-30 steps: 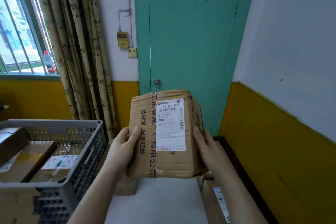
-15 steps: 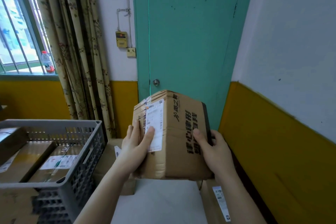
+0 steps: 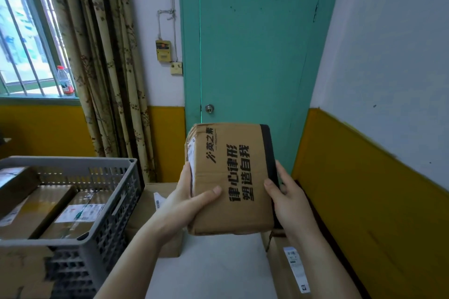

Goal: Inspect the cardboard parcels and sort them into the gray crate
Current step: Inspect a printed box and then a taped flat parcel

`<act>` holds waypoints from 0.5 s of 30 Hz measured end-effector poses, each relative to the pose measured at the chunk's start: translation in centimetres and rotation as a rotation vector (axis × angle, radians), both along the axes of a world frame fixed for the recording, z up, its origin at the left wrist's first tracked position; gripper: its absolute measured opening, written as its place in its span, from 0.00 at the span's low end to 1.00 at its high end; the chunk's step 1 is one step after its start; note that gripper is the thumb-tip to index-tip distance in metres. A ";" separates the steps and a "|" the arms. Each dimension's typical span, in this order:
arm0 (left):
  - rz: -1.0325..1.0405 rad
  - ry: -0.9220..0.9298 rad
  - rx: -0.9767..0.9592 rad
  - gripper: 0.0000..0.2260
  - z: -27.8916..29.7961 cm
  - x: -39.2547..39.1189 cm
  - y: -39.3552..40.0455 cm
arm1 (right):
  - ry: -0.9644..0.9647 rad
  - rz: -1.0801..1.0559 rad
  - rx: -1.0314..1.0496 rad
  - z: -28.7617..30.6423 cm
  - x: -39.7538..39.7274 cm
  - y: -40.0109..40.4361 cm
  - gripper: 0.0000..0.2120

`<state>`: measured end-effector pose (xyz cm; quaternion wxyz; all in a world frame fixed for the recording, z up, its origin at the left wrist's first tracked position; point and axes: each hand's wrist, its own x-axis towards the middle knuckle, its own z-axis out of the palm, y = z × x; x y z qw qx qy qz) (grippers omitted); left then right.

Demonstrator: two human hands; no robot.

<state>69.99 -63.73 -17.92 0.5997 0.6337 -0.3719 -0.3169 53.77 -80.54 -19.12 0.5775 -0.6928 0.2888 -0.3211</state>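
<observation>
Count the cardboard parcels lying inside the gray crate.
3 show: one parcel at the far left, one in the middle, one nearest the crate's right wall. More may lie underneath.

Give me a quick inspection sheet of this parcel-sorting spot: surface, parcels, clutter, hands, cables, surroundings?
Surface: white tabletop, bare in the middle.
Job's things: cardboard parcel held up, printed side facing the camera; gray crate at left with parcels inside; more parcels on the table.
Clutter: nothing seen.
Hands: left hand and right hand grip the parcel's sides.
Cables: thin wire running down the wall to a yellow box.
Surroundings: teal door, curtain, barred window, bottle on the sill.
</observation>
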 end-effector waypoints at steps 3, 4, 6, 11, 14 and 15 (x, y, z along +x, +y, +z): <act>0.047 -0.001 -0.034 0.35 -0.6 0.4 0.3 | 0.039 0.137 0.042 0.1 -0.5 0.0 0.36; 0.057 0.012 -0.059 0.34 -0.5 0.4 0.4 | 0.058 0.167 0.040 0.1 -0.7 0.1 0.40; 0.090 0.068 -0.099 0.31 -0.1 0.6 0.3 | 0.085 0.213 0.018 0.0 -0.9 0.2 0.44; 0.177 0.018 -0.116 0.31 0.1 0.8 0.7 | 0.086 0.239 -0.038 -0.2 -0.8 0.7 0.44; 0.111 -0.027 -0.101 0.34 0.0 1.1 1.2 | 0.074 0.239 -0.066 -0.2 -0.7 0.7 0.44; 0.096 -0.045 -0.101 0.34 0.0 1.2 1.3 | 0.077 0.236 -0.069 -0.2 -0.7 0.6 0.44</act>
